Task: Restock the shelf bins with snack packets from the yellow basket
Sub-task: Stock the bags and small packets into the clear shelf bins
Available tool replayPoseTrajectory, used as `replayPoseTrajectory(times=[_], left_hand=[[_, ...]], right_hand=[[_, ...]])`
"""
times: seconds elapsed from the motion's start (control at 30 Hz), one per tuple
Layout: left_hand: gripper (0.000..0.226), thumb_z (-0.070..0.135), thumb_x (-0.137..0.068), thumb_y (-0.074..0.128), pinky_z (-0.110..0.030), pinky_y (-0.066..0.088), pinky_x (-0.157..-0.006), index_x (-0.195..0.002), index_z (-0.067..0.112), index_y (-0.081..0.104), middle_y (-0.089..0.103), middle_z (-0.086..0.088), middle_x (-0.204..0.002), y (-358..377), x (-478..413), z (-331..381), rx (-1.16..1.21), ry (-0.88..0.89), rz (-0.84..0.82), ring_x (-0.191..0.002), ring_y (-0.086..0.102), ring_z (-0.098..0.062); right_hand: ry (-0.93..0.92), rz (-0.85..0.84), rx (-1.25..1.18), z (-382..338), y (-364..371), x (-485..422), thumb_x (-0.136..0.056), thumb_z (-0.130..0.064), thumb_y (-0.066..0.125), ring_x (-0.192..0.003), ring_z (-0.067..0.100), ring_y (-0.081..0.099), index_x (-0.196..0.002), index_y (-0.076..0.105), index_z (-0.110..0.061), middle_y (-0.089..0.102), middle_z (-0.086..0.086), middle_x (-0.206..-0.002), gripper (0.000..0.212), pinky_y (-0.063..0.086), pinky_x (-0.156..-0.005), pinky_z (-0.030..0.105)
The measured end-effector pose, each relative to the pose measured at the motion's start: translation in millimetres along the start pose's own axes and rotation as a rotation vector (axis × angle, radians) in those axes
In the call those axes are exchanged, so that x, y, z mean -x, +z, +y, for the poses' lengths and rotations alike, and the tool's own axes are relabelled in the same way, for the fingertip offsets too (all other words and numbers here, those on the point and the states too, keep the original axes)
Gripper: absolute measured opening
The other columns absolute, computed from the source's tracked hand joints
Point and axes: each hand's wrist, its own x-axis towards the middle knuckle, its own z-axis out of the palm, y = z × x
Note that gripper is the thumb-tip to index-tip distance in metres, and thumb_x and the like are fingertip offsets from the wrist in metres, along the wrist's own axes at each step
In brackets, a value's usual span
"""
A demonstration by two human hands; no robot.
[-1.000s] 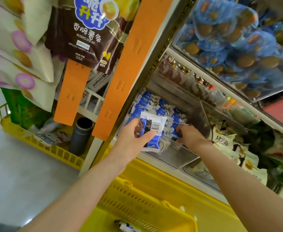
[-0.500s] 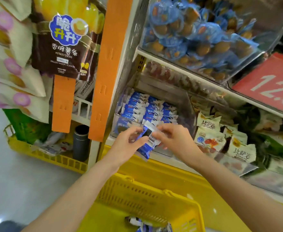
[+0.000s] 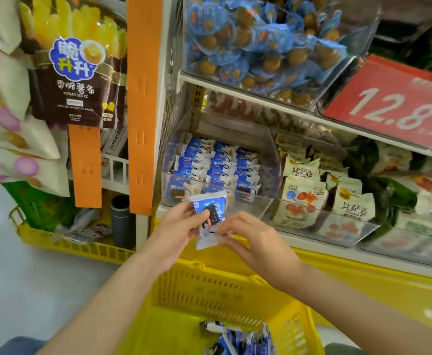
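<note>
The thumb and fingers of the left hand (image 3: 176, 228) pinched the upper half of a blue-and-white snack packet (image 3: 208, 208), while the right hand (image 3: 253, 242) nipped its lower right edge between curled fingertips. The packet hung between both hands, upright and slightly tilted, just in front of the near wall of the clear shelf bin (image 3: 250, 204) and not yet inside it. Beyond, the bin held tidy rows of matching packets (image 3: 217, 162), so the job looked well along. Several loose packets (image 3: 238, 342) lay in the yellow basket (image 3: 209, 290) near the person, left to shelve.
</note>
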Motion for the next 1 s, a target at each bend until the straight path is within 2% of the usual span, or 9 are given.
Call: replayPoseTrajectory(times=[0.17,0.23,0.3,0.37,0.47,0.63,0.77,0.87,1.0], left_hand=[[0.038,0.024,-0.077,0.067,-0.029,0.052,-0.085,-0.114,0.024,0.057,0.068,0.004,-0.105,4,-2,0,-0.132,0.102,0.021,-0.102,0.063,-0.008],[0.028,0.018,-0.081,0.066,-0.029,0.052,-0.086,-0.108,0.024,0.059,0.068,0.003,-0.104,7,-1,-1,-0.161,0.147,0.032,-0.102,0.062,-0.009],[0.022,0.013,-0.084,0.065,-0.020,0.052,-0.078,-0.101,0.025,0.059,0.068,0.006,-0.098,11,0,-2,-0.180,0.203,0.046,-0.096,0.063,-0.002],[0.020,0.015,-0.085,0.065,-0.010,0.049,-0.069,-0.096,0.029,0.056,0.066,0.011,-0.093,15,-1,-2,-0.310,0.289,0.088,-0.086,0.062,0.008],[0.022,0.024,-0.086,0.062,-0.004,0.044,-0.066,-0.092,0.039,0.047,0.060,0.018,-0.092,16,-7,6,-0.565,0.418,0.166,-0.084,0.055,0.014],[0.038,0.034,-0.093,0.049,-0.024,0.030,-0.098,-0.129,0.025,0.041,0.049,0.009,-0.126,7,-37,26,-1.096,0.636,0.205,-0.117,0.043,-0.006],[0.037,0.041,-0.097,0.034,-0.029,0.028,-0.102,-0.127,0.022,0.044,0.051,0.005,-0.126,1,-62,22,-1.453,0.658,0.118,-0.118,0.043,-0.011],[0.036,0.038,-0.099,0.024,-0.029,0.029,-0.096,-0.115,0.022,0.052,0.059,0.005,-0.113,-7,-69,16,-1.538,0.651,0.113,-0.107,0.051,-0.013],[0.039,0.036,-0.099,0.023,-0.029,0.029,-0.094,-0.113,0.021,0.055,0.062,0.005,-0.109,-9,-72,11,-1.522,0.674,0.115,-0.102,0.053,-0.012]], right_hand=[[0.451,0.075,-0.326,4,3,-14,-0.083,-0.035,0.067,-0.098,-0.011,0.052,-0.126,0.043,-0.026,0.050,-0.025,-0.109,0.050,0.045,-0.080,0.005],[0.567,0.027,-0.478,5,6,-22,-0.082,-0.033,0.069,-0.098,-0.004,0.058,-0.121,0.049,-0.025,0.059,-0.018,-0.108,0.045,0.049,-0.085,0.014],[0.592,0.026,-0.546,5,6,-26,-0.084,-0.028,0.068,-0.097,0.008,0.063,-0.113,0.057,-0.025,0.067,-0.011,-0.105,0.031,0.051,-0.091,0.034],[0.562,0.031,-0.495,5,2,-28,-0.085,-0.027,0.066,-0.093,0.011,0.064,-0.108,0.060,-0.025,0.068,-0.010,-0.100,0.024,0.051,-0.089,0.040],[0.531,0.051,-0.410,12,-17,-34,-0.085,-0.030,0.066,-0.090,0.005,0.063,-0.109,0.061,-0.026,0.068,-0.012,-0.099,0.025,0.053,-0.085,0.034],[0.497,0.212,-0.012,42,-63,-68,-0.086,-0.030,0.064,-0.084,-0.004,0.056,-0.113,0.056,-0.026,0.060,-0.016,-0.101,0.029,0.044,-0.072,0.013],[0.503,-0.027,0.324,71,-63,-95,-0.087,-0.027,0.063,-0.107,0.017,0.056,-0.125,0.055,-0.018,0.058,0.002,-0.123,0.040,0.040,-0.086,0.023],[0.629,-0.275,0.435,87,-48,-112,-0.087,-0.028,0.064,-0.106,0.022,0.058,-0.127,0.053,-0.021,0.057,0.004,-0.125,0.043,0.044,-0.080,0.028],[0.657,-0.427,0.498,101,-37,-126,-0.086,-0.026,0.065,-0.096,0.020,0.057,-0.127,0.053,-0.016,0.059,0.006,-0.121,0.043,0.041,-0.074,0.025]])
